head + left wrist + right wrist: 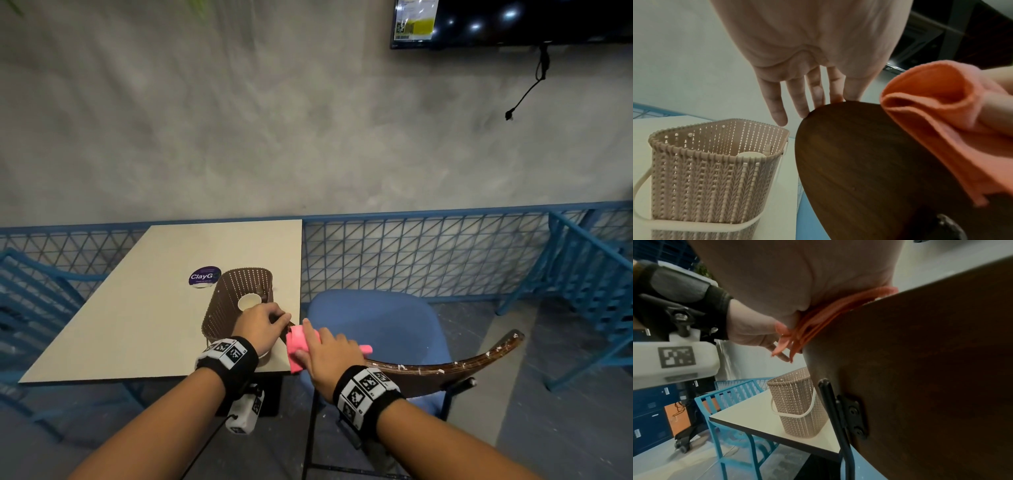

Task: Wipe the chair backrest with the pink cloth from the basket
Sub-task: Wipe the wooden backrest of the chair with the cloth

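The folded pink cloth (297,342) lies over the top edge of the curved brown chair backrest (445,369), near its left end. My right hand (329,349) covers the cloth, its fingers draped over the edge. In the right wrist view, cloth folds (818,324) stick out under the palm against the wood (920,369). My left hand (270,322) holds the backrest's left tip. In the left wrist view its fingers (797,99) reach over the rounded end (859,154), beside the cloth (931,129). The woven basket (236,301) stands on the table, just behind the left hand.
The beige table (154,325) carries a round purple sticker (204,277), and a white round item (249,302) lies in the basket. The chair's blue seat (376,325) faces a blue mesh fence (428,253). Blue metal chairs (34,291) stand at the left.
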